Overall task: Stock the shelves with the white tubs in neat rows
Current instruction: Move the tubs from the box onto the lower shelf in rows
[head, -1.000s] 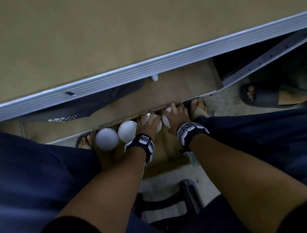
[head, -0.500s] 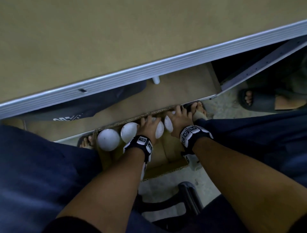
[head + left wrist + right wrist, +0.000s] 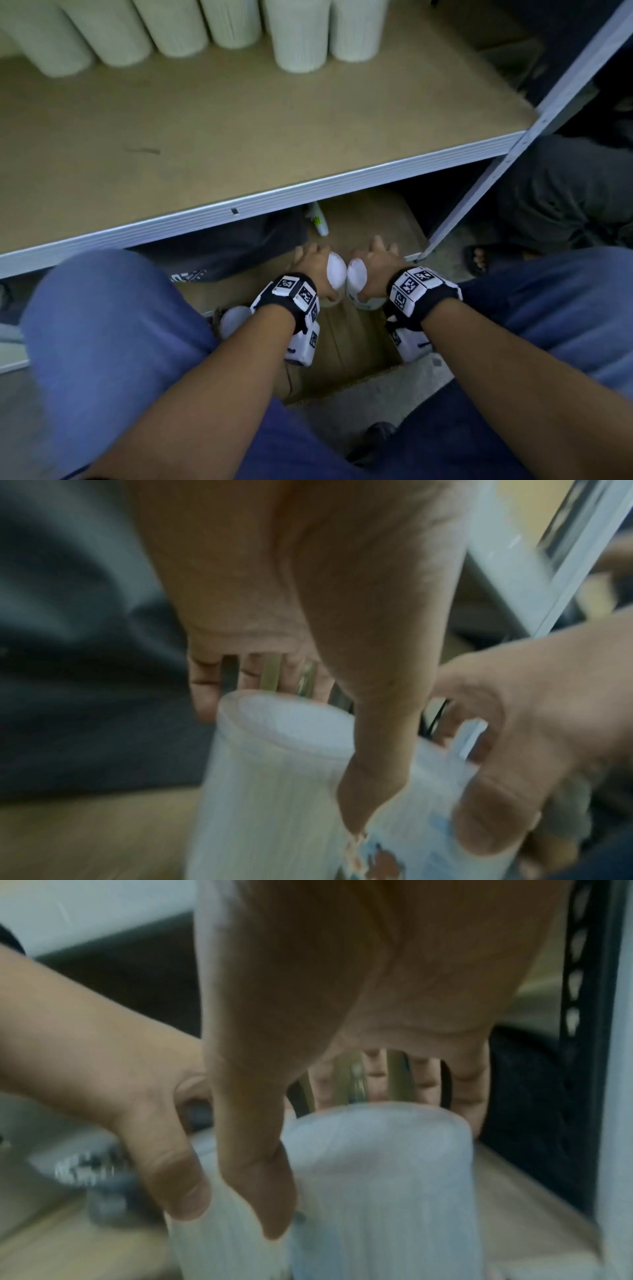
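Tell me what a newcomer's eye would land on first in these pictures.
First, the two hands low in the middle: the left hand and right hand each grip a white tub from above, side by side over a cardboard box. Next, the row of white tubs standing at the back of the shelf.

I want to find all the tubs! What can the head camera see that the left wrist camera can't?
Only the head view shows the row of tall white cylindrical tubs standing at the back of the tan wooden shelf. Only the left wrist view shows the coloured picture label on a held tub. Both show the left hand gripping a white plastic tub.
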Tool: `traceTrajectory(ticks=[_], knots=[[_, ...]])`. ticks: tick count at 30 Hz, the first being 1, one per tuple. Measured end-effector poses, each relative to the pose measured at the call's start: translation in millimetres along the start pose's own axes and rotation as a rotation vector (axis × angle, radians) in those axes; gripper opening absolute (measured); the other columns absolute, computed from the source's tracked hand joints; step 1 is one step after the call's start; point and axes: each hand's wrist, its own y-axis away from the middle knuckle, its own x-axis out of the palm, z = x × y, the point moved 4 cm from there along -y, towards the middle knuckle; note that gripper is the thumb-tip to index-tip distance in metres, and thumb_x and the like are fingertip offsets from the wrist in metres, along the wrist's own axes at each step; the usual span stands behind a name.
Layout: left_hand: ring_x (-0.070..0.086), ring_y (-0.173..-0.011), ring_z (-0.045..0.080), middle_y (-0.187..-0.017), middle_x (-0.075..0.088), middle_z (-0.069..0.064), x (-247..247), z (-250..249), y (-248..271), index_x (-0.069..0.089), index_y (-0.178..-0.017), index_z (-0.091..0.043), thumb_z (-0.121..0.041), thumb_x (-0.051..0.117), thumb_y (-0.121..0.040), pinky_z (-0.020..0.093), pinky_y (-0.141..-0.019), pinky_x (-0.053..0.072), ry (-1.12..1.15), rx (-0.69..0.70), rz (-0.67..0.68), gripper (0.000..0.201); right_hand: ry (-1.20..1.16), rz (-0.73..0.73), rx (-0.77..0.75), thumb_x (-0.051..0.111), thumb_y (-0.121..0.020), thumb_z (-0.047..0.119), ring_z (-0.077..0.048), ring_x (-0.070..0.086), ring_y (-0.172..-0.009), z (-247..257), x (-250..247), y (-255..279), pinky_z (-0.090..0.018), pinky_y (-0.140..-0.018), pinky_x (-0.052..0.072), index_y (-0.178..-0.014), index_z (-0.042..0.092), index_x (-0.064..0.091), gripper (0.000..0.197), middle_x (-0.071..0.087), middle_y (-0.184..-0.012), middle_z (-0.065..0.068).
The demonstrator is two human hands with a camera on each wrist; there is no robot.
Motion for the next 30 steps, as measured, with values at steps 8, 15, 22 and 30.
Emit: traceTrajectory(ticks=[8,15,22,30], knots=[[0.037,-0.119,0.032,-0.128,0.04,0.006,-87,-41,56,0.041,-0.133,-0.026,-0.044,0.079,-0.059,0.047,-0.095,0.046,0.002,0.14,-0.123,0.084,-0.079,-0.244,-0.056,0.081,-0.06,0.039,-0.035,0.034,-0.118,-8,-102,106,-0.048,-0.095,0.042,-0.124,0.036,0.047,0.072,0.029,-0.124,-0.004],[0.056,-0.107,0.024,-0.117,0.061,0.001,-153,-69,115,0.059,-0.115,-0.025,-0.05,0.078,-0.051,0.039,-0.087,0.053,0.077,0.277,-0.243,0.072,-0.121,-0.421,-0.106,0.08,-0.056,0.044,-0.031,0.041,-0.116,-13,-164,174,-0.046,-0.094,0.047,-0.126,0.039,0.049,0.077,0.041,-0.123,-0.002],[0.051,-0.12,0.019,-0.128,0.058,-0.002,-216,-70,154,0.056,-0.125,-0.025,-0.044,0.081,-0.058,0.037,-0.098,0.047,0.134,0.333,-0.424,0.074,-0.191,-0.619,-0.186,0.08,-0.059,0.043,-0.026,0.046,-0.113,-5,-212,208,-0.037,-0.101,0.041,-0.123,0.037,0.056,0.069,0.044,-0.12,0.0],[0.045,-0.125,0.022,-0.132,0.051,-0.002,-257,-29,158,0.053,-0.13,-0.03,-0.05,0.079,-0.055,0.04,-0.098,0.046,0.174,0.186,-0.578,0.082,-0.328,-0.791,-0.344,0.081,-0.063,0.035,-0.02,0.051,-0.113,40,-242,185,-0.029,-0.096,0.037,-0.107,0.03,0.067,0.047,0.053,-0.112,0.004]])
